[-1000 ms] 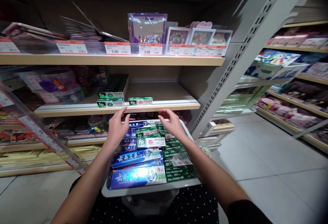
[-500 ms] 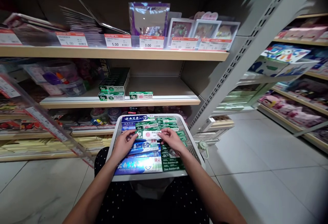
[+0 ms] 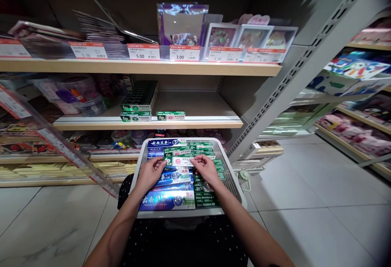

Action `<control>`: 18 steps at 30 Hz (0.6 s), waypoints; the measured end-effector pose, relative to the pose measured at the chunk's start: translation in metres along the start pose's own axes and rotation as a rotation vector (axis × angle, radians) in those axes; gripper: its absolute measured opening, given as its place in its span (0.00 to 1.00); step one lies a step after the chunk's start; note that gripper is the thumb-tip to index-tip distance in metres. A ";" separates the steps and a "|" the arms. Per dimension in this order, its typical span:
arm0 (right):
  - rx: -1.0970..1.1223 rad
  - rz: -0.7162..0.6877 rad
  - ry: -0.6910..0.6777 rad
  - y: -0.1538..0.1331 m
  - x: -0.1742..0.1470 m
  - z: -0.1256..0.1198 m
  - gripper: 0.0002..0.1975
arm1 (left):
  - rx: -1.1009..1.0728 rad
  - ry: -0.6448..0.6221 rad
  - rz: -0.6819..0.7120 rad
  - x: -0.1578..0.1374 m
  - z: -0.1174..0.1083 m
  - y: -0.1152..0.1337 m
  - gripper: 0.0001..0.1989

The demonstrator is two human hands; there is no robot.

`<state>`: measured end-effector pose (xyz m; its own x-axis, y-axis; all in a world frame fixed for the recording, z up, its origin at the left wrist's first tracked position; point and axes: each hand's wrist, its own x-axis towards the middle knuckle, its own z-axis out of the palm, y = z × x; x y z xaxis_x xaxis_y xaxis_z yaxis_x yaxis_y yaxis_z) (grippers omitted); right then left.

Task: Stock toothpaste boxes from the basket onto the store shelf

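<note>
Below frame centre, the left hand [image 3: 152, 173] and right hand [image 3: 208, 171] are pinching a green-and-white box [image 3: 180, 161], which uneven pressure could tip loose.

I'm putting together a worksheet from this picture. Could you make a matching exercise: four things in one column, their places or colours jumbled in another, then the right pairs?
1. Left hand
2. Purple packet
3. Right hand
4. Tray

A. pale-rimmed
B. at the right end of a green-and-white box
C. at that box's left end
D. behind the 3.00 tag

Pairs: 1-C, 2-D, 3-B, 4-A
</note>
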<state>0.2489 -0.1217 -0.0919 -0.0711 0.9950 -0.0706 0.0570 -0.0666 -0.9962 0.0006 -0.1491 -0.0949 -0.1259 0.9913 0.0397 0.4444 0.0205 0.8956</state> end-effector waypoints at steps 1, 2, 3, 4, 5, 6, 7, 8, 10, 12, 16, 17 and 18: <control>-0.003 0.009 0.000 0.000 0.000 0.000 0.20 | 0.006 0.007 -0.002 0.001 0.000 -0.001 0.24; -0.005 0.016 -0.002 -0.001 0.000 0.000 0.20 | 0.009 0.010 -0.005 0.001 0.000 -0.002 0.24; -0.005 0.019 -0.009 -0.001 0.000 0.000 0.20 | 0.012 0.008 -0.007 0.002 0.000 -0.002 0.23; -0.003 0.020 -0.019 -0.001 -0.001 -0.001 0.19 | 0.017 0.007 -0.008 0.002 0.000 -0.003 0.23; 0.000 0.018 -0.030 -0.002 -0.001 -0.001 0.19 | 0.022 0.006 -0.008 0.002 0.000 -0.003 0.23; 0.004 0.016 -0.044 -0.002 -0.002 -0.002 0.19 | 0.026 0.004 -0.008 0.002 0.000 -0.002 0.22; 0.006 0.017 -0.057 -0.002 -0.002 -0.003 0.19 | 0.029 0.002 -0.010 0.002 0.000 -0.002 0.22; 0.004 0.018 -0.064 -0.002 -0.002 -0.003 0.19 | 0.029 0.001 -0.012 0.002 -0.001 -0.001 0.22; -0.004 0.024 -0.070 -0.002 -0.002 -0.004 0.20 | 0.028 0.001 -0.020 0.002 -0.001 0.001 0.21; -0.003 0.038 -0.072 -0.001 -0.001 -0.004 0.20 | 0.025 0.006 -0.031 0.003 -0.001 0.002 0.21; 0.023 0.064 -0.072 0.001 0.000 -0.003 0.21 | 0.010 0.022 -0.048 0.002 -0.001 0.005 0.22; 0.025 0.064 -0.071 0.002 0.000 -0.003 0.21 | 0.002 0.025 -0.050 0.002 -0.001 0.005 0.22; 0.020 0.061 -0.068 0.002 -0.001 -0.003 0.21 | -0.010 0.025 -0.052 0.001 -0.001 0.005 0.22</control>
<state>0.2518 -0.1227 -0.0939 -0.1351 0.9818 -0.1336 0.0434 -0.1288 -0.9907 0.0022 -0.1478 -0.0896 -0.1710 0.9853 0.0038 0.4281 0.0708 0.9009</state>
